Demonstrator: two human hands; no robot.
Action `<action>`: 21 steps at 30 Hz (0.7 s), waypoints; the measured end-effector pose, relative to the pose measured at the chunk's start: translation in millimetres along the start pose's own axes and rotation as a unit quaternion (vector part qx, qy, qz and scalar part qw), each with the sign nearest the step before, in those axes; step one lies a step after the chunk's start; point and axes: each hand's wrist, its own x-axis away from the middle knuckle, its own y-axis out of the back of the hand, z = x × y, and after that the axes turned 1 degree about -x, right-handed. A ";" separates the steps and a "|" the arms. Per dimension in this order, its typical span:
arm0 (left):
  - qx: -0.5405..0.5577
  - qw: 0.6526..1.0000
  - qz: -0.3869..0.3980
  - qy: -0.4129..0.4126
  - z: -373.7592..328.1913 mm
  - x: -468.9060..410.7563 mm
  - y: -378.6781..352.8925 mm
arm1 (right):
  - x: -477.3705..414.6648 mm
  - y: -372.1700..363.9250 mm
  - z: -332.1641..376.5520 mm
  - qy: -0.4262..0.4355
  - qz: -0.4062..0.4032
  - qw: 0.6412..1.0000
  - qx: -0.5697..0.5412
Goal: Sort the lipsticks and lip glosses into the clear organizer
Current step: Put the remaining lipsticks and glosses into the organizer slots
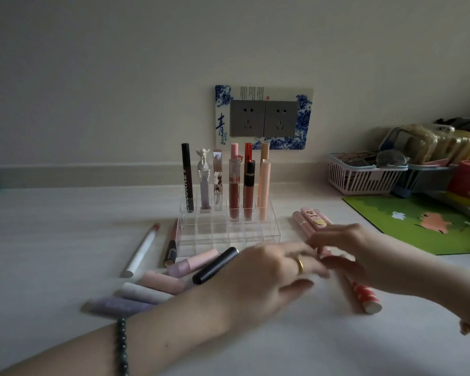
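While both hands meet low on the table [65,229], the left hand [263,278] and right hand [364,253] pinch a blurred pink tube [327,253] together. The clear organizer [228,229] stands at their 11 o'clock, just beyond, apart.

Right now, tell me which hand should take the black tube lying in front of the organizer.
Left. The left hand lies beside the black tube; the right hand sits farther right, over pink tubes.
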 end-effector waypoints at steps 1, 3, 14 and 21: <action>0.027 0.999 -0.031 0.014 2.5 -2.1 7.9 | -4.3 2.8 4.1 -0.004 -0.030 0.999 -0.019; 0.079 0.990 -0.103 0.051 8.2 -6.1 22.0 | -15.6 6.1 12.5 -0.015 -0.091 0.993 -0.070; 0.308 0.894 -0.212 0.248 66.4 11.7 60.7 | -96.5 0.8 43.0 -0.009 -0.180 0.920 -0.348; 0.281 0.889 -0.243 0.267 96.9 24.5 78.2 | -143.4 -13.5 51.8 -0.032 -0.209 0.915 -0.345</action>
